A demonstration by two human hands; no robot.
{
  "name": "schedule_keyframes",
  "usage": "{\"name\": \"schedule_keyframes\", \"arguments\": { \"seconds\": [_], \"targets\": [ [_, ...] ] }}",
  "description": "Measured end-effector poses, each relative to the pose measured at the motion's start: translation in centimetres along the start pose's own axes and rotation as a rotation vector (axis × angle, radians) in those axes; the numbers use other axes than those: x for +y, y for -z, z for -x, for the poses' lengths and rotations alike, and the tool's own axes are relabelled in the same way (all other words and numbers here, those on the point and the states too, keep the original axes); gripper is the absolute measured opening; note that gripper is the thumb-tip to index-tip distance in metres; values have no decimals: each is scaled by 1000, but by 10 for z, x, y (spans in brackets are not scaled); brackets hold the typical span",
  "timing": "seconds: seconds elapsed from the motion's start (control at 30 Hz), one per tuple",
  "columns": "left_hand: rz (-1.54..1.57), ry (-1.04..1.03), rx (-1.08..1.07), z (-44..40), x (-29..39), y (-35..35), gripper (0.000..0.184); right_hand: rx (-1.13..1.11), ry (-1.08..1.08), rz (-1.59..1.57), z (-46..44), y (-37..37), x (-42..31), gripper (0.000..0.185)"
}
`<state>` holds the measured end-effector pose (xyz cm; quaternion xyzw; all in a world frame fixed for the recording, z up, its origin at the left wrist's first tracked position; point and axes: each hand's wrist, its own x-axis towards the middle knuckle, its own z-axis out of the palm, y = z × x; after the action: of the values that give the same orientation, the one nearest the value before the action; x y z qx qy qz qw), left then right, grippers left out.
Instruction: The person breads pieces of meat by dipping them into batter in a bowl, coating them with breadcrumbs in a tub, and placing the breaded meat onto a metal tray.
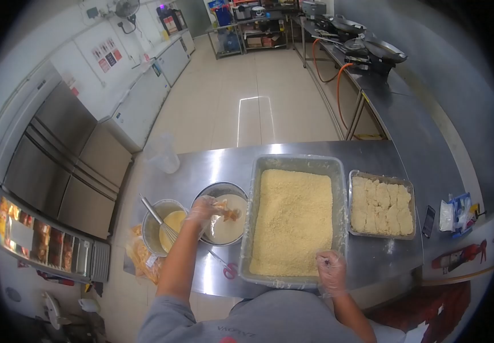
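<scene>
- Left hand (202, 210), gloved, left of frame centre: fingers closed on orange-brown food (232, 215) over the bowl (224, 188) of white liquid (228, 230), presumably so drips fall inside.
- Right hand (331, 275), gloved, lower right of centre: fingers curled at the tub (295, 164); cannot tell whether they grip anything.
- Tub, holding yellow crumbs (292, 223), stands beside the bowl on the desk (201, 280), probably for short reach.

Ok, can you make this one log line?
left hand: holding food over white-liquid bowl | right hand: at near right corner of crumb tub
</scene>
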<state>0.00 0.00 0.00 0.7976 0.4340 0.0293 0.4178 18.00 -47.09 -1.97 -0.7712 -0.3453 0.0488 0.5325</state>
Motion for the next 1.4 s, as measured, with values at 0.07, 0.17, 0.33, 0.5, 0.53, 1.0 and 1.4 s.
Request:
{"name": "schedule_keyframes", "arguments": {
  "seconds": [0.07, 0.17, 0.33, 0.5, 0.53, 1.0, 1.4],
  "targets": [
    [122, -14, 44, 5, 2, 0, 41, 0, -5, -9, 0, 0, 0, 4],
    [64, -64, -51, 3, 0, 22, 34, 7, -3, -33, 2, -7, -4, 4],
    [310, 4, 109, 13, 2, 13, 25, -19, 6, -23, -1, 4, -4, 5],
    [-154, -103, 208, 16, 11, 26, 23, -33, 26, -46, -1, 9, -6, 6],
    [-361, -115, 253, 25, 29, 27, 23, -31, 34, -52, -1, 8, -2, 6],
    [-767, -25, 44, -45, -34, -121, 17, -124, 49, -79, -1, 15, -3, 10],
    [-218, -11, 114, 34, 49, 4, 23, -74, -20, -138, 5, 8, -1, 6]
  ]
}}
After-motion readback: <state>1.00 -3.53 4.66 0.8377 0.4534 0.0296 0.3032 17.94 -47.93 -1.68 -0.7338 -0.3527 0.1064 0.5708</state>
